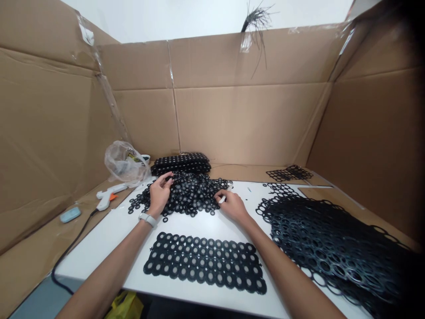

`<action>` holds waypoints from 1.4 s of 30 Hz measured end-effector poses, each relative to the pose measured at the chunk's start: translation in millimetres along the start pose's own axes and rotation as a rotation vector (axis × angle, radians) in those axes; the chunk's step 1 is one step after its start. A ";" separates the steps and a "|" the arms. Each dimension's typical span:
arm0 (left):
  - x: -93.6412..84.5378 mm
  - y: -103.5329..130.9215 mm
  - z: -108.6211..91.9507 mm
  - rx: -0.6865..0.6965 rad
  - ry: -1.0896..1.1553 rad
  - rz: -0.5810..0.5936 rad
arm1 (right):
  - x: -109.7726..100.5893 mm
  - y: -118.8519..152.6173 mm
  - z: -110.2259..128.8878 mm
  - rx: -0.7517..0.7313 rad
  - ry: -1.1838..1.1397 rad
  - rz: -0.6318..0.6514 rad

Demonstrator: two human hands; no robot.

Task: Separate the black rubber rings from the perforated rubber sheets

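A heap of small black rings [189, 195] with pale centres lies on the white table. At its left edge is my left hand [160, 193], a pale band on the wrist. Its thumb and fingers are closed together against the heap; what they hold is too small to make out. On the heap's right side, my right hand [233, 205] pinches a thin white stick [222, 200], whose kind I cannot tell. Nearer to me, between my forearms, lies a flat black panel [202, 262] made of rows of joined discs with pale centres.
Stacked black ring lattices [332, 239] cover the table's right side. Behind the heap sits a black dotted bundle [182, 162]. On the left are a clear plastic bag [124, 161], a white glue gun [105, 199] with a cord and a light-blue case [70, 215]. Cardboard walls [219, 119] surround the table.
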State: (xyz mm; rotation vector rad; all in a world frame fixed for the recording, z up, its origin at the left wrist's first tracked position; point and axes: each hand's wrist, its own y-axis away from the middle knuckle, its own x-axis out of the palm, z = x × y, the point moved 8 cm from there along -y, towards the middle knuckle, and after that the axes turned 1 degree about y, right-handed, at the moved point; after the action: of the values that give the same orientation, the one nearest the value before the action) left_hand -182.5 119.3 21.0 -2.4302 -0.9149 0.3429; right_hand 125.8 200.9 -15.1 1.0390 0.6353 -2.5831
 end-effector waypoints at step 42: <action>-3.0 -2.4 9.3 -0.009 0.016 -0.022 | -1.7 1.1 3.0 0.015 0.019 0.008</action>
State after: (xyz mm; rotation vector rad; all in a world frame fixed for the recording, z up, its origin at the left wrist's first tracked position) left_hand -189.7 122.3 14.8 -2.4253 -0.9375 0.3114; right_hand 125.7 198.6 -12.2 1.0695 0.6156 -2.5780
